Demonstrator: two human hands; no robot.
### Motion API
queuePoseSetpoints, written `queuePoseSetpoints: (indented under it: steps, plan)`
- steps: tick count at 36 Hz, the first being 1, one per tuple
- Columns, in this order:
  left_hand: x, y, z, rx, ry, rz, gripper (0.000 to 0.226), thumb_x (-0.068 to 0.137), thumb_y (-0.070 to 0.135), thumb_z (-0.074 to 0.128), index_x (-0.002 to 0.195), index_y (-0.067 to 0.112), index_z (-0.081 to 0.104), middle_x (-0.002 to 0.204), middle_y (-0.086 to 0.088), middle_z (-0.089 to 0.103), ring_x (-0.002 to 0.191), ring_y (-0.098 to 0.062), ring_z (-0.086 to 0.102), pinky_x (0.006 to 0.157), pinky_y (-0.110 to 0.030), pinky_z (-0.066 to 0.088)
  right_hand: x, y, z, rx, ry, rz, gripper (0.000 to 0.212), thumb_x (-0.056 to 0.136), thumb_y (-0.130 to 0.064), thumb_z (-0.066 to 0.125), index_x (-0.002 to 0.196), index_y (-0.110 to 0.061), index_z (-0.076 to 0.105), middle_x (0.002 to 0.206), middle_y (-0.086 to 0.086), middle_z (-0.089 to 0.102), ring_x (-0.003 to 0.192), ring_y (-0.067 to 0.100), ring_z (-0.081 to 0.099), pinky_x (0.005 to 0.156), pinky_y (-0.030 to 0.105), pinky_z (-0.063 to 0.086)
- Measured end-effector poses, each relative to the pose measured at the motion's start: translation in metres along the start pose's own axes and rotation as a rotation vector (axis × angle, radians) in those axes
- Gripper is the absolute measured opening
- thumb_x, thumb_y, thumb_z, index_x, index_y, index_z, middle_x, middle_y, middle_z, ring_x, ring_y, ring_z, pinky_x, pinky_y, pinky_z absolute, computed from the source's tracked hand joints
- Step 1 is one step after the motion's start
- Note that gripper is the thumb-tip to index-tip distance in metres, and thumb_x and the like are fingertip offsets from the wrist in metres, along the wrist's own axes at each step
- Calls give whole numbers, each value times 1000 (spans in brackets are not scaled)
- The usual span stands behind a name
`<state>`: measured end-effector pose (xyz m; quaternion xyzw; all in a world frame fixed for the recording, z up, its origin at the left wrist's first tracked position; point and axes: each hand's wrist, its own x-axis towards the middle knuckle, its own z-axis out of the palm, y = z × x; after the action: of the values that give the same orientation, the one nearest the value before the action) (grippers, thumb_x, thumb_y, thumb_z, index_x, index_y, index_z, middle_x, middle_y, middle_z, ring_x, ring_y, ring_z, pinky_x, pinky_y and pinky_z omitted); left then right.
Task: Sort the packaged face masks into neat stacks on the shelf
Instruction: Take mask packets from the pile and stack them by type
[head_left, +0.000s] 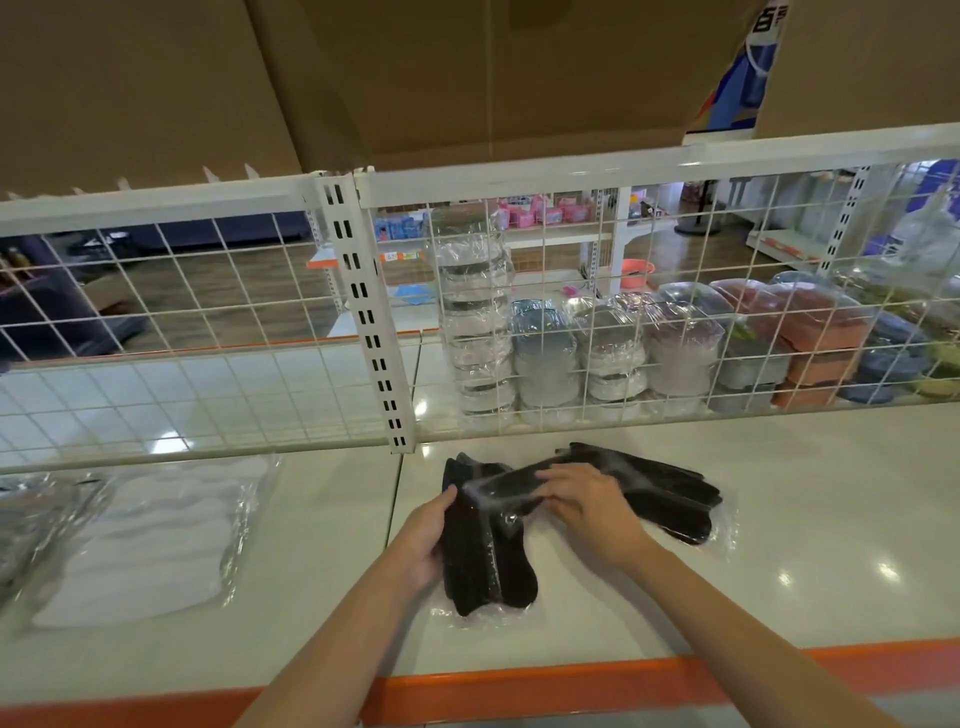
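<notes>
1. The left hand (428, 535) grips the left edge of a pile of black masks (485, 566) in clear wrappers, thumb on top and fingers curled underneath, so the pile is tilted up slightly from the shelf (779, 519).
2. The right hand (582, 499) rests on one black mask pack (506, 488) lying across the top of that pile, its fingers bent and pinching the pack's right end.
3. A second spread of black masks (670, 499) lies on the shelf just beyond the right hand, fanned toward the right and partly tucked under it.
4. All these black packs sit near the middle of the white shelf, just in front of the wire grid (571, 322) at its back.
5. Well apart to the left, a pile of white masks (150, 540) in clear wrappers lies flat on the neighbouring shelf panel; at the far left edge is another clear-wrapped pile (31, 519), dark in tone, whose contents I cannot make out.
6. Behind the grid, on the far side, stand several stacks of wrapped masks: a tall clear-wrapped stack (475, 322), lower grey and white stacks (613, 353), and a reddish-brown stack (815, 338) further right.
7. An orange strip (571, 680) runs along the shelf's front edge, under both forearms.
8. Cardboard boxes (467, 78) sit on the level above.
</notes>
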<state>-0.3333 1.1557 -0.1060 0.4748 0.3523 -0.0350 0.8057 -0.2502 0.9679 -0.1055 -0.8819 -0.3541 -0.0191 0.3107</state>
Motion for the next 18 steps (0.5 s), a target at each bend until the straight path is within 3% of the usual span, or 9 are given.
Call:
queuePoseSetpoints:
  steps: [3, 5, 8, 10, 12, 14, 16, 18]
  plan:
    - [-2, 6, 1, -59, -63, -69, 63, 94, 58, 35, 113, 5, 63, 106, -23, 67, 94, -35, 64, 72, -40, 50, -2, -24, -4, 256, -182, -55, 25, 90, -17, 60, 94, -40, 68, 127, -26, 49, 131, 0, 30, 112, 26, 17]
    - [-3, 9, -1, -67, -156, -104, 69, 89, 64, 39, 112, 5, 67, 107, -24, 67, 94, -36, 64, 78, -43, 51, -2, -32, -6, 292, -321, -63, 24, 88, -13, 61, 96, -33, 71, 133, -24, 45, 133, -1, 23, 111, 24, 13]
    - [-3, 8, -2, 39, -158, -6, 43, 83, 28, 67, 116, 1, 64, 104, -23, 69, 92, -36, 67, 83, -45, 53, -2, -30, 0, 250, -343, -33, 35, 87, -7, 58, 111, -30, 68, 146, -15, 33, 134, 0, 17, 112, 23, 11]
    - [-5, 6, -1, 118, -77, 136, 36, 80, 3, 66, 116, -2, 61, 91, -19, 72, 82, -32, 68, 75, -38, 54, -2, -29, 5, 294, -255, 103, 45, 89, -11, 56, 128, -34, 53, 148, -12, 26, 135, 4, 17, 111, 25, 12]
    - [-11, 5, 2, 104, -62, 233, 28, 83, -2, 63, 110, 2, 63, 89, -16, 73, 84, -30, 69, 77, -38, 53, -1, -32, 7, 453, -179, 275, 50, 93, -23, 56, 139, -28, 38, 147, -3, 29, 136, 14, 27, 110, 31, 24]
    - [-16, 8, 5, 109, -75, 342, 25, 84, 1, 63, 108, 6, 64, 96, -13, 73, 92, -28, 68, 82, -38, 52, 1, -37, 7, 773, -184, 389, 47, 92, -23, 58, 135, -16, 40, 132, 3, 45, 122, 18, 47, 97, 24, 42]
    - [-21, 14, 9, 189, -61, 506, 21, 86, 2, 62, 105, 10, 65, 96, -7, 73, 94, -23, 68, 80, -31, 51, 6, -43, 6, 936, -196, 337, 32, 92, -12, 58, 122, -4, 52, 113, 7, 61, 104, 18, 61, 80, 16, 50]
    - [-27, 22, 12, 290, -39, 670, 20, 86, 1, 62, 101, 15, 64, 96, -2, 72, 93, -18, 67, 79, -24, 52, 13, -50, 5, 943, -149, 275, 28, 91, -17, 58, 116, -3, 60, 106, 8, 68, 100, 17, 65, 82, 22, 52]
